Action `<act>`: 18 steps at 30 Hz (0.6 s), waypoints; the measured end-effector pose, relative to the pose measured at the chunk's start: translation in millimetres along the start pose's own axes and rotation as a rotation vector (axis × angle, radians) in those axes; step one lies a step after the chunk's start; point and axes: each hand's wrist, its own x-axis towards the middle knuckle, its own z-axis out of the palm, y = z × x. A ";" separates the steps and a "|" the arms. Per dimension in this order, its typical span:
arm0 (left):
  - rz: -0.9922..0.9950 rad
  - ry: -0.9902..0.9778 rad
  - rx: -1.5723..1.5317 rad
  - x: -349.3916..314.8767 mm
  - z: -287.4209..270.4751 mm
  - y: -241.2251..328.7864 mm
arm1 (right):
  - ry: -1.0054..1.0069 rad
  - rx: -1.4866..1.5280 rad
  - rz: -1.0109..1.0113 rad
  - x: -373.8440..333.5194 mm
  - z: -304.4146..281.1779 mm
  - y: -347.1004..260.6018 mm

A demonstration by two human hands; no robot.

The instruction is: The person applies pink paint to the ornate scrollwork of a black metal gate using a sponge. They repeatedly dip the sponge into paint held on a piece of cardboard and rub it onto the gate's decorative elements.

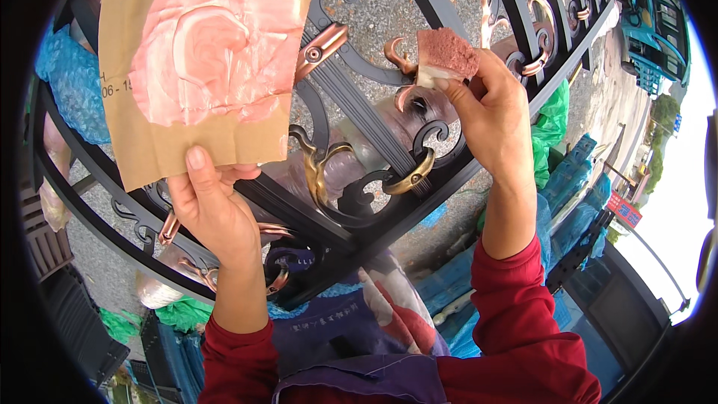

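My left hand [217,206] grips the lower edge of a piece of brown cardboard [120,146], thumb on its front. Wet pink paint [213,41] is smeared thickly over most of that cardboard. My right hand [490,116] pinches a small sponge pad [447,54], reddish-brown on its face and pale along its lower edge. Below both hands lies a black metal railing [366,116] with curled scrolls. Some of its ornaments are copper-coloured, like the clasp [321,52]; a leaf scroll [318,168] and a band [410,173] look gold. The sponge is nearest a copper-tipped scroll [400,56].
Blue bubble wrap [75,82] bunches at the left beside plastic-wrapped pieces. Green plastic [552,131] and blue-wrapped bundles [568,179] lie on the right. Further off stands a teal vehicle [654,26]. A dark apron [321,329] covers my front, close to the railing's near edge.
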 end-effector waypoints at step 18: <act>-0.003 0.017 0.006 0.2 0.9 -0.6 | 0.049 -0.041 0.091 8.2 1.7 8.6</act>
